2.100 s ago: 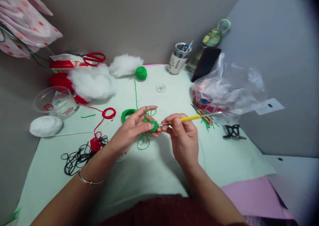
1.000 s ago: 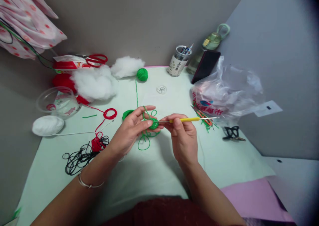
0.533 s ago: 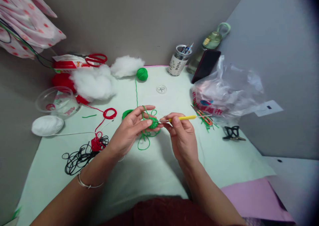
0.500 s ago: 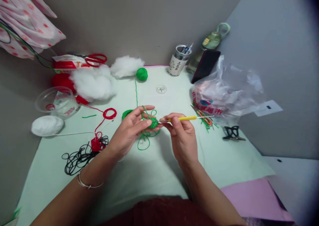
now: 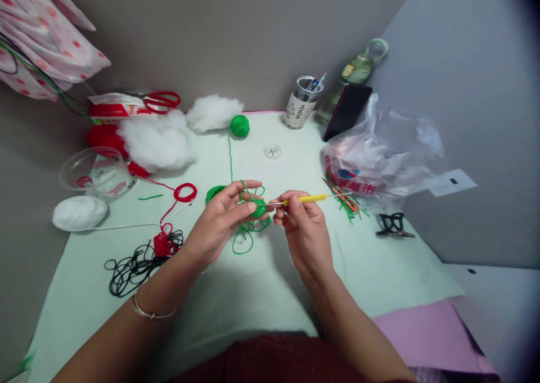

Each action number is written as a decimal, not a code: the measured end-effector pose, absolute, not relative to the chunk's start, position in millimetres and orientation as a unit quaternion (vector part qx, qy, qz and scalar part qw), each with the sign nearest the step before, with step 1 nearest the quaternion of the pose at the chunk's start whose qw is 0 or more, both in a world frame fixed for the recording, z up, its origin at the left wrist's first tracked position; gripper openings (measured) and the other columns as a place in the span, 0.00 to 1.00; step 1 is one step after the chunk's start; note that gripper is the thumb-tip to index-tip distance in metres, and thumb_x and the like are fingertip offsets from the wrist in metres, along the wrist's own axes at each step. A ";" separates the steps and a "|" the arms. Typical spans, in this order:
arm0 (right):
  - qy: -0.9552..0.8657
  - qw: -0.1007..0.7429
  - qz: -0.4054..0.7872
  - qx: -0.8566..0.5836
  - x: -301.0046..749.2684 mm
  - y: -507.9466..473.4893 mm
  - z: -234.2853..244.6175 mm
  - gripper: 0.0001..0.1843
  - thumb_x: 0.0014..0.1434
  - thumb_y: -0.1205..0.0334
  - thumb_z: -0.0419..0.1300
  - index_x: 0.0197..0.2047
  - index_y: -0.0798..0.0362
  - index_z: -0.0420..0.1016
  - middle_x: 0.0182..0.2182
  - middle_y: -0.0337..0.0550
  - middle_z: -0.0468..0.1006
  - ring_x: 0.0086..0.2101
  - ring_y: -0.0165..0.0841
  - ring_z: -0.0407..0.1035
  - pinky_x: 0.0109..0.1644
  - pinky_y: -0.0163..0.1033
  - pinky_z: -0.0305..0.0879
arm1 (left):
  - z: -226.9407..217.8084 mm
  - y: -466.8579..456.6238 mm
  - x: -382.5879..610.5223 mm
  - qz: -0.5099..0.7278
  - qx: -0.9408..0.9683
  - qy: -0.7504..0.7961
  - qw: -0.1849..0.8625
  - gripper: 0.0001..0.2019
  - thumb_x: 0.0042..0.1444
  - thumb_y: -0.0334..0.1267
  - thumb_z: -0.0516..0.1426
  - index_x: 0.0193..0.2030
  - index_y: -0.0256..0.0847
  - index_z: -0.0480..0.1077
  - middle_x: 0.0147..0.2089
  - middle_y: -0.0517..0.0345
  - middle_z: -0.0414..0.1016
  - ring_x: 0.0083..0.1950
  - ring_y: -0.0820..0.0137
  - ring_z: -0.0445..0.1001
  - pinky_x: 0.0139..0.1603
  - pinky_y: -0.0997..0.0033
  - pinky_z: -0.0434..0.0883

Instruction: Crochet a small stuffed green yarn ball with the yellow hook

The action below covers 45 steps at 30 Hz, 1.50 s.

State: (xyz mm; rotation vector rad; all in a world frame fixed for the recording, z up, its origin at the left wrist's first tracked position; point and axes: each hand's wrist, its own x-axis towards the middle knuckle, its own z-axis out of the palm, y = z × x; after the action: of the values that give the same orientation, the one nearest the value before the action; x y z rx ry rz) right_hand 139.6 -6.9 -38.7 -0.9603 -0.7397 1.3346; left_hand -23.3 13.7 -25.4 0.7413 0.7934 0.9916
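Observation:
My left hand (image 5: 221, 220) pinches a small green crocheted piece (image 5: 258, 207) between thumb and fingers above the pale green tabletop, with green yarn looped over the index finger. My right hand (image 5: 301, 225) grips a yellow-handled crochet hook (image 5: 304, 199), and its metal tip sits in the green piece. Loose green yarn (image 5: 243, 238) hangs below the piece, and a strand runs back to a green yarn ball (image 5: 239, 125) near the wall.
White stuffing (image 5: 158, 138), red scissors (image 5: 158, 99), a clear bowl (image 5: 95, 172) and a white lump (image 5: 79, 212) lie at left. Black cord (image 5: 130, 266) and red yarn (image 5: 179, 194) sit near my left arm. A plastic bag (image 5: 382, 152), pen jar (image 5: 301, 102), phone (image 5: 347, 112), bottle (image 5: 356, 71) and hair clip (image 5: 393, 224) are at right.
My right hand has drawn the crochet hook slightly left toward the green piece. My left hand keeps its pinch with small finger shifts.

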 end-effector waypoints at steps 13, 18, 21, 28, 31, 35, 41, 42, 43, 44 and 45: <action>-0.369 0.647 0.538 -0.394 140.1 -10.8 -40.1 0.07 0.64 0.55 0.68 0.37 0.48 0.85 0.32 0.37 0.83 0.29 0.27 0.74 0.35 0.33 0.72 | -28.8 14.2 -26.9 0.441 0.379 0.386 0.716 0.20 0.56 0.37 0.69 0.55 0.43 0.76 0.43 0.59 0.77 0.43 0.71 0.77 0.46 0.70 0.71; -0.312 0.628 0.606 -0.376 138.9 -7.4 -38.5 0.09 0.61 0.52 0.70 0.35 0.49 0.83 0.29 0.38 0.82 0.26 0.26 0.70 0.31 0.31 0.69 | -29.4 13.9 -26.6 0.441 0.379 0.375 0.722 0.22 0.55 0.39 0.70 0.56 0.42 0.75 0.43 0.58 0.78 0.44 0.68 0.77 0.48 0.67 0.72; -0.302 0.627 0.610 -0.380 138.7 -6.7 -38.3 0.10 0.59 0.52 0.71 0.35 0.50 0.83 0.29 0.38 0.82 0.26 0.26 0.70 0.31 0.32 0.69 | -30.0 14.2 -26.5 0.445 0.376 0.378 0.719 0.22 0.54 0.40 0.70 0.55 0.42 0.76 0.43 0.58 0.78 0.44 0.68 0.77 0.47 0.67 0.71; -0.357 0.651 0.530 -0.409 138.9 -10.4 -37.2 0.08 0.62 0.54 0.69 0.35 0.49 0.84 0.32 0.38 0.81 0.28 0.27 0.73 0.35 0.35 0.72 | -33.7 14.4 -28.1 0.450 0.392 0.391 0.701 0.21 0.55 0.39 0.70 0.55 0.44 0.76 0.44 0.58 0.77 0.45 0.69 0.76 0.47 0.68 0.71; -0.350 0.650 0.545 -0.399 138.9 -10.2 -37.5 0.07 0.62 0.55 0.69 0.36 0.49 0.84 0.32 0.38 0.81 0.28 0.27 0.72 0.34 0.34 0.72 | -32.8 14.4 -28.6 0.446 0.390 0.387 0.707 0.20 0.56 0.40 0.70 0.54 0.44 0.77 0.44 0.58 0.77 0.45 0.69 0.76 0.47 0.68 0.71; -0.321 0.634 0.594 -0.377 138.6 -8.1 -38.1 0.09 0.60 0.52 0.71 0.35 0.49 0.84 0.28 0.37 0.80 0.27 0.26 0.71 0.32 0.32 0.70 | -29.9 14.7 -28.8 0.440 0.383 0.372 0.722 0.18 0.56 0.39 0.69 0.53 0.43 0.78 0.45 0.57 0.79 0.46 0.68 0.78 0.48 0.68 0.72; -0.320 0.641 0.591 -0.372 137.9 -8.2 -38.6 0.08 0.60 0.53 0.71 0.35 0.49 0.84 0.30 0.38 0.82 0.28 0.26 0.72 0.33 0.31 0.71 | -29.5 14.9 -28.8 0.450 0.360 0.345 0.741 0.18 0.55 0.36 0.70 0.52 0.42 0.78 0.42 0.59 0.80 0.42 0.71 0.81 0.47 0.70 0.74; -0.317 0.640 0.593 -0.371 137.9 -8.1 -38.8 0.09 0.60 0.53 0.71 0.35 0.49 0.84 0.30 0.38 0.82 0.28 0.26 0.71 0.33 0.31 0.70 | -29.6 15.1 -28.6 0.448 0.353 0.341 0.747 0.17 0.55 0.36 0.70 0.52 0.42 0.78 0.42 0.60 0.80 0.42 0.71 0.81 0.47 0.70 0.75; -0.312 0.639 0.597 -0.371 137.9 -7.8 -39.0 0.09 0.60 0.53 0.72 0.35 0.49 0.84 0.30 0.37 0.81 0.28 0.25 0.71 0.33 0.31 0.70 | -29.6 15.3 -28.3 0.445 0.348 0.336 0.753 0.17 0.55 0.36 0.70 0.51 0.41 0.78 0.42 0.60 0.80 0.42 0.70 0.82 0.48 0.69 0.75; -0.308 0.637 0.601 -0.371 138.1 -7.4 -39.2 0.09 0.59 0.52 0.72 0.35 0.49 0.84 0.30 0.37 0.81 0.28 0.25 0.71 0.33 0.31 0.70 | -29.6 15.5 -28.1 0.443 0.345 0.334 0.757 0.17 0.55 0.36 0.70 0.51 0.41 0.78 0.42 0.60 0.80 0.41 0.70 0.82 0.48 0.68 0.76; -0.304 0.635 0.605 -0.373 138.4 -6.8 -39.4 0.10 0.58 0.52 0.72 0.35 0.49 0.84 0.30 0.37 0.80 0.28 0.25 0.71 0.34 0.31 0.70 | -29.7 15.7 -27.8 0.441 0.343 0.334 0.759 0.17 0.55 0.36 0.70 0.51 0.41 0.78 0.42 0.60 0.80 0.41 0.69 0.83 0.49 0.68 0.76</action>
State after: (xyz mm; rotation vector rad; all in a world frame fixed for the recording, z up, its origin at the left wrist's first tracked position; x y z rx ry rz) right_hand 138.4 -6.8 -39.4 -0.8515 -0.6950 1.3828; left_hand -27.8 15.7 -29.7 0.7465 0.7274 0.9599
